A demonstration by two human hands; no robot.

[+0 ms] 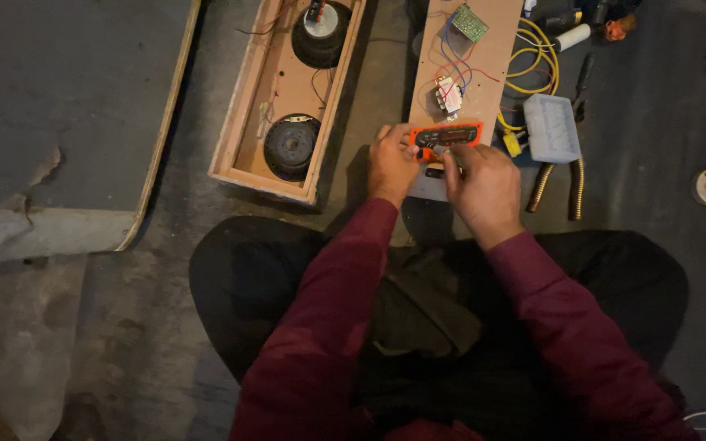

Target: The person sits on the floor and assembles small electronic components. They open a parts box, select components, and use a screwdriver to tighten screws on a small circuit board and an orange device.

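Observation:
An orange-framed player module (pixel 449 134) with a dark front lies across the near end of a long wooden panel (pixel 492 73). My left hand (pixel 391 163) grips the module's left end. My right hand (pixel 484 186) pinches something small against the module's lower edge; what it is I cannot tell. On the panel sit a green circuit board (pixel 470 23) and a small transformer (pixel 449 95), joined by blue, red and yellow wires (pixel 533 57).
An open wooden speaker box (pixel 288 90) with two round speakers lies to the left. A white plastic parts box (pixel 552 127), pliers with ribbed handles (pixel 557 186) and other tools lie to the right. A grey board (pixel 67 106) fills the far left. I sit cross-legged on the floor.

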